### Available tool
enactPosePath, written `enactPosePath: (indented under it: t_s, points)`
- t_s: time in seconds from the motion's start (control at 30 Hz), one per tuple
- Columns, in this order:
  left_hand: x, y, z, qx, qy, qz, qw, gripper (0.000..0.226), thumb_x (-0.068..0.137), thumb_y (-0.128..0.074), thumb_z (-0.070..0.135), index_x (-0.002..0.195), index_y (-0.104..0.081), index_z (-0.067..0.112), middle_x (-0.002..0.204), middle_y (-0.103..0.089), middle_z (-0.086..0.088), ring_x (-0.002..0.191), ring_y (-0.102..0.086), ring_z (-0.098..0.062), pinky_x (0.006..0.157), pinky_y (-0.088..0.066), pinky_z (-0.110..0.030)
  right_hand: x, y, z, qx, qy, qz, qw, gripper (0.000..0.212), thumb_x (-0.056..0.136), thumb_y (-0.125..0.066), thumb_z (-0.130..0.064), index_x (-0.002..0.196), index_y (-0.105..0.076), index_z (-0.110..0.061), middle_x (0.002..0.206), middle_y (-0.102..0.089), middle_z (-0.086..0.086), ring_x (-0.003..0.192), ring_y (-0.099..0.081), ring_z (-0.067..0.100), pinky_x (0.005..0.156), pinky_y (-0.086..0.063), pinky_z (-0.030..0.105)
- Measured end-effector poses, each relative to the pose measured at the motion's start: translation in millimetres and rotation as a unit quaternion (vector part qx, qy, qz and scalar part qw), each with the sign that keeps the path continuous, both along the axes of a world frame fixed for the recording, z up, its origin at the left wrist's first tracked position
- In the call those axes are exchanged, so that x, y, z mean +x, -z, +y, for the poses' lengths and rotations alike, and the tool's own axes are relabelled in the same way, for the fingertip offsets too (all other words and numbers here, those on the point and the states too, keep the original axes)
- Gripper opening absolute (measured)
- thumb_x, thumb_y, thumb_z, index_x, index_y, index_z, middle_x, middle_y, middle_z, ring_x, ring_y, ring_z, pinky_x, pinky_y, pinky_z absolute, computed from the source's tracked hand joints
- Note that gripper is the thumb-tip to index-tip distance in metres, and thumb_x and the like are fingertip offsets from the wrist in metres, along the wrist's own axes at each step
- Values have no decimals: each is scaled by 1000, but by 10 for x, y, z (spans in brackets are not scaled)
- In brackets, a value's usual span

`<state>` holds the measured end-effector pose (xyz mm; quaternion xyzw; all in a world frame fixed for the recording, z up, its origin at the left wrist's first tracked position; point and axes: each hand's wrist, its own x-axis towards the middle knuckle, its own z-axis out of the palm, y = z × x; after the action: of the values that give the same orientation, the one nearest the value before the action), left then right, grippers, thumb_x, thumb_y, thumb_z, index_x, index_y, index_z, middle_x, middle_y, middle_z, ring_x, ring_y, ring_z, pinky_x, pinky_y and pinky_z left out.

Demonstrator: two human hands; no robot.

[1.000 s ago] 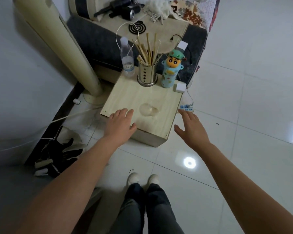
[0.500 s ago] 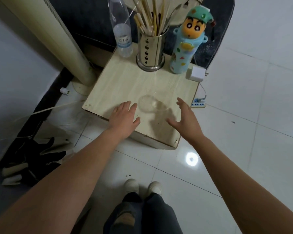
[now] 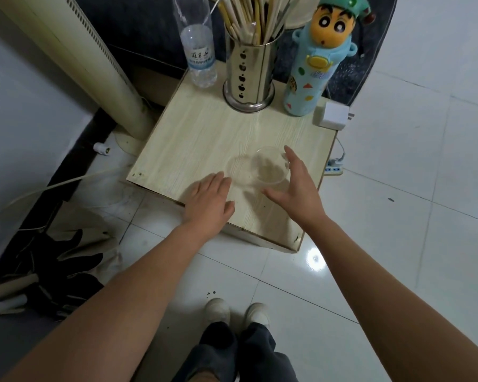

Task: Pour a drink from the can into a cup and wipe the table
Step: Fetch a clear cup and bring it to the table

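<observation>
Right, head view only: small light-wood table [image 3: 204, 139] sits centre frame on white floor tiles [image 3: 398, 216]. Clear plastic cup [image 3: 269, 168] is on the tabletop toward the near edge, slightly right of table centre; it's transparent, so rim and base read as two overlapping rings, and I can't tell if it's upright or tipped. Right hand [image 3: 295, 186] is at the cup's 4 o'clock, fingers spread and mostly straight, index tip up by the rim at about 2 o'clock, thumb out toward 7 o'clock below the cup; hand cups around it, but contact is not clear and nothing is clamped. Left hand [image 3: 209, 199] lies at the cup's 8 o'clock on the near table edge, fingers extended and together, palm down, holding nothing, fingertips just beside the cup's left ring. No can identifiable among the things on the table. Back row of table, from 11 to 1 o'clock: water bottle [image 3: 199, 51], metal chopstick holder [image 3: 249, 75] full of chopsticks, cartoon-character flask [image 3: 312, 73], then white charger block [image 3: 333, 115] at the right corner. Cream tower fan [image 3: 100, 67] leans at 10 o'clock off the table. Black gloves [image 3: 55, 271] on floor at 8 o'clock. Person's shoes [image 3: 235, 312] at 6 o'clock.
</observation>
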<state>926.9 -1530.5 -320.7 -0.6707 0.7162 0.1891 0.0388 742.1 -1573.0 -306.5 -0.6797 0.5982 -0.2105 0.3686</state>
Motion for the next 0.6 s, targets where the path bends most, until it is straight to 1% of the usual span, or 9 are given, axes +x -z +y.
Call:
enactPosePath:
  t_s: [0.1,0.2,0.3,0.5,0.6]
  points:
    - [4,28,9,1,-1,-4,1000,55,97,-36,31,146,-21,13,156,-16,-5,144,-10,-19,116,-9,-36,33,18,-18,-6,-4,-1,1000,92,74,-74,-30,145,-17,-17,144,-37,4,131,-37,19,105,-35,34]
    - [17,43,20,0,4,-16,1000,55,97,-36,31,146,-22,13,157,-15,-5,145,-9,-18,116,-9,-37,68,34,-30,-20,5,2,1000,89,75,-74,-29,145,-19,-16,139,-43,1,127,-41,18,100,-37,30]
    - [16,32,19,12,4,-10,1000,54,97,-35,30,147,-21,14,157,-13,-5,145,-7,-18,116,-7,-37,98,26,-44,-25,14,2,1000,87,76,-74,-29,144,-21,-16,135,-46,0,123,-43,17,94,-37,25]
    - [39,-60,-16,62,-4,13,998,54,97,-34,27,147,-18,17,158,-8,-2,145,-3,-16,117,-2,-39,115,-143,-18,-18,28,-11,999,86,75,-74,-26,143,-22,-16,134,-47,0,121,-45,16,90,-37,22]
    - [29,-169,-51,100,-22,45,994,54,96,-37,27,146,-21,18,157,-13,-3,144,-9,-16,118,-3,-41,85,-329,4,-23,38,-21,999,85,76,-74,-26,143,-22,-17,134,-47,0,122,-45,15,90,-36,22]
